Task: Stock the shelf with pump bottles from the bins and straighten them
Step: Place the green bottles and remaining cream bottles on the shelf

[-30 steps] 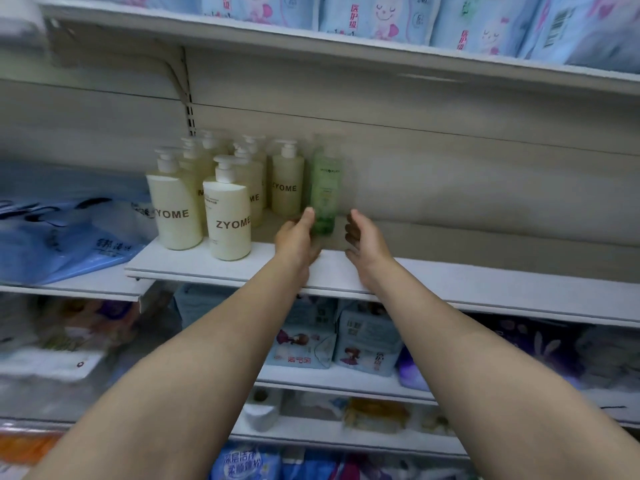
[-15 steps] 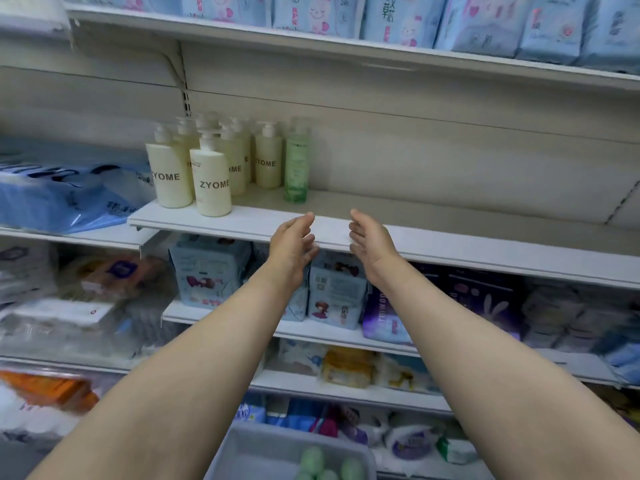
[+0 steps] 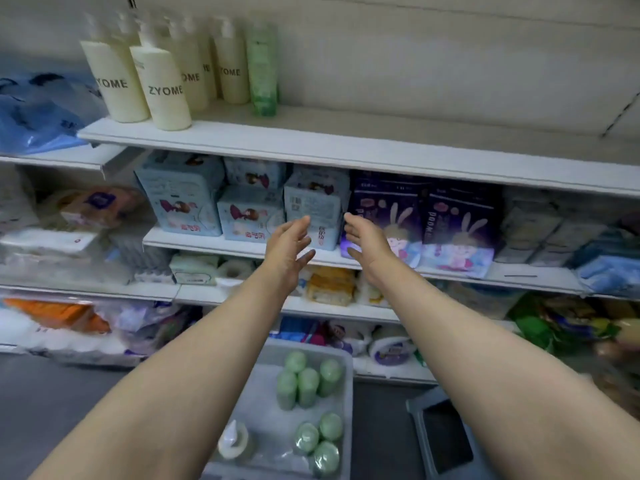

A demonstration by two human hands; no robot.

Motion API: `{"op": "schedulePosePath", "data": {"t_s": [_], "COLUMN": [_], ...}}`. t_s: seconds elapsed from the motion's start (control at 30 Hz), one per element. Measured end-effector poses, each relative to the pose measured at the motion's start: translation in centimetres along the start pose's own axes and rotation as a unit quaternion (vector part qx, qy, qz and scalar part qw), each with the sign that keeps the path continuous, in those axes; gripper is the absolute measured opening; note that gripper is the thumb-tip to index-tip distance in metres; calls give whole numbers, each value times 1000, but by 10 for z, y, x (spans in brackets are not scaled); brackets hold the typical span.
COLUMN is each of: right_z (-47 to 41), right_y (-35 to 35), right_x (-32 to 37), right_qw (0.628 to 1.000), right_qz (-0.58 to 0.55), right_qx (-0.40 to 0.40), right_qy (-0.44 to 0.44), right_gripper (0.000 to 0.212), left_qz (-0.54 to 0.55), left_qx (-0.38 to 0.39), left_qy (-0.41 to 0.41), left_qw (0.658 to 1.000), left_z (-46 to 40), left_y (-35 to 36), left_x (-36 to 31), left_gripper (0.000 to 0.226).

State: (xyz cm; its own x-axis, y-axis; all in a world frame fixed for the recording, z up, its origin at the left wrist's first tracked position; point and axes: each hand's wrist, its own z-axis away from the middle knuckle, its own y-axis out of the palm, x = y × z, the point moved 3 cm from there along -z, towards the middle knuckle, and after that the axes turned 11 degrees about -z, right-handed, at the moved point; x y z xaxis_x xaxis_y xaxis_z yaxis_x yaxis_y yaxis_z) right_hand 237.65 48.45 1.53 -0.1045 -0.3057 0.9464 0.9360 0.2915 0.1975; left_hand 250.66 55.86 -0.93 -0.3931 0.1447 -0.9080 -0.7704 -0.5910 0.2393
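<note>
Grip: left hand [image 3: 289, 249] and right hand [image 3: 367, 244] wide, empty. Shelf [image 3: 346, 150] part-stocked; green bottles [image 3: 306, 386] remain in bin [image 3: 343, 362].

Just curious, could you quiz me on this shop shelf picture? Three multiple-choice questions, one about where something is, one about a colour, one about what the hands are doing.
1. Where does the green bottle on the shelf stand?
A. right end of the cream bottles' row
B. left end
C. lying in front

2. What colour are most bottle tops in the bin below?
A. cream
B. pale green
C. blue

3. What do the left hand and right hand hold?
A. one bottle each
B. one shared bottle
C. nothing

Answers: 1 A, it stands upright beside the last cream bottle. 2 B, green tops outnumber one whitish pump. 3 C, both hands are open in mid-air.
</note>
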Motion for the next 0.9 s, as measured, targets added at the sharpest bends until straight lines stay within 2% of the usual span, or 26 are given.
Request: {"op": "schedulePosePath", "data": {"t_s": [0.2, 0.33, 0.43, 0.6, 0.67, 0.77, 0.9], "right_z": [7, 14, 24, 40, 48, 56, 63], "right_y": [-41, -70, -92, -115, -120, -131, -136], "right_x": [-90, -153, -197, -269, -292, -320, -346], "right_qw": [995, 988, 979, 957, 948, 939, 929], "right_qz": [20, 12, 34, 31, 20, 17, -7], "right_qx": [-26, -58, -88, -96, -94, -103, -113], "right_qy": [90, 143, 180, 273, 305, 329, 352], "right_gripper": [12, 18, 8, 26, 32, 21, 22], "left_qz": [-45, -77, -119, -210, -228, -256, -324], "left_qx": [-7, -8, 11, 48, 72, 114, 216], "left_qy": [-73, -138, -181, -202, -201, -214, -224], "left_qw": [996, 987, 976, 955, 950, 936, 893], "left_z": [3, 9, 15, 19, 18, 16, 13], "left_y": [-14, -33, -48, -69, -74, -81, -85], "left_x": [89, 163, 216, 277, 295, 320, 343], "left_gripper": [22, 18, 26, 24, 25, 30, 37]}}
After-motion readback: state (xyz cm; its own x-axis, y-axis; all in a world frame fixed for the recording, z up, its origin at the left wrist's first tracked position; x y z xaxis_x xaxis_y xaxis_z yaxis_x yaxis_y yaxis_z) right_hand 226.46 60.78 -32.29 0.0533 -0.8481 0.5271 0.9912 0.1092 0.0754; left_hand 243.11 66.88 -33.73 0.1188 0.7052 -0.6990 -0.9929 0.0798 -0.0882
